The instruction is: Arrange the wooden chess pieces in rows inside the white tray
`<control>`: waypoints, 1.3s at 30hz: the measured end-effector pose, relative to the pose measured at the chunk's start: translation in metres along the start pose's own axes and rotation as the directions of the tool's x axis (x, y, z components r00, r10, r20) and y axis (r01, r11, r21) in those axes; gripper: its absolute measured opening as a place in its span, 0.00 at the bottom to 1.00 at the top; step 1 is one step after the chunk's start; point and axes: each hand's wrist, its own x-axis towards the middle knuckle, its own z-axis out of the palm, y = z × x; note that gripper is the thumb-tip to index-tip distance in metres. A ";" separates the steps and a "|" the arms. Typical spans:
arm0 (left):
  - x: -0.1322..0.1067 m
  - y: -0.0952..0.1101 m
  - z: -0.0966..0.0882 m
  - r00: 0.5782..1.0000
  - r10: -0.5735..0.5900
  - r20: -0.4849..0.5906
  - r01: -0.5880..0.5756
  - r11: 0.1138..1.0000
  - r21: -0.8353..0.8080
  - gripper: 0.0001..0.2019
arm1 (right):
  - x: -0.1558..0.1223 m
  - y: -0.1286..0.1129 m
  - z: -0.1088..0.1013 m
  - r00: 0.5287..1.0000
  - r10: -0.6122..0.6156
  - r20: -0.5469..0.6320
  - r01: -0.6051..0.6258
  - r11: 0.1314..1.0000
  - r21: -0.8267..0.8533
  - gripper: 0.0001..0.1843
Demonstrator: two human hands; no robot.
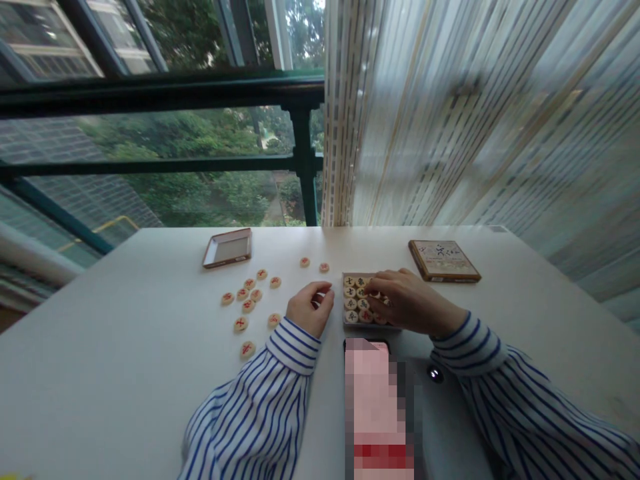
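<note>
A small tray (346, 323) of round wooden game pieces with black and red marks sits at the table's middle. My right hand (405, 300) lies over the tray's right part with its fingers curled onto the pieces there. My left hand (311, 308) rests just left of the tray, fingers curled in; whether it holds a piece is hidden. Several loose red-marked pieces (249, 295) are scattered on the white table (125, 360) to the left of my left hand. Both arms wear blue-striped white sleeves.
An open box half (227, 248) lies at the back left of the table, and a printed box lid (444, 260) at the back right. A phone (377, 407) lies near the front edge. A window with dark rails and a striped curtain stand behind the table.
</note>
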 end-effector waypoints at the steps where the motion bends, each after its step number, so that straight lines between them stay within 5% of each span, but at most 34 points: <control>1: 0.001 0.000 -0.001 1.000 -0.002 -0.007 0.002 1.000 -0.010 0.12 | 0.000 -0.001 0.000 1.000 0.002 -0.011 -0.002 1.000 -0.002 0.10; 6: 0.006 0.006 -0.014 1.000 -0.002 -0.019 0.001 0.999 -0.033 0.12 | 0.003 -0.002 0.001 0.998 0.013 -0.067 -0.013 1.000 0.005 0.10; 12: 0.015 0.011 -0.049 0.998 0.048 -0.035 -0.045 0.997 0.066 0.12 | 0.012 -0.005 -0.004 0.999 -0.013 -0.052 0.011 0.999 -0.035 0.12; 18: 0.030 -0.009 -0.085 0.997 0.044 -0.064 -0.027 0.970 0.242 0.14 | 0.036 -0.014 -0.006 0.998 -0.065 -0.008 0.064 0.995 -0.077 0.13; 23: 0.042 -0.030 -0.105 1.000 0.006 0.024 -0.016 0.900 0.435 0.18 | 0.061 -0.023 -0.003 0.997 -0.076 0.031 0.078 0.995 -0.067 0.14; 39: 0.060 -0.049 -0.102 0.974 -0.031 0.225 -0.133 0.726 0.675 0.18 | 0.121 -0.044 0.019 0.986 -0.098 0.135 0.113 0.988 -0.105 0.16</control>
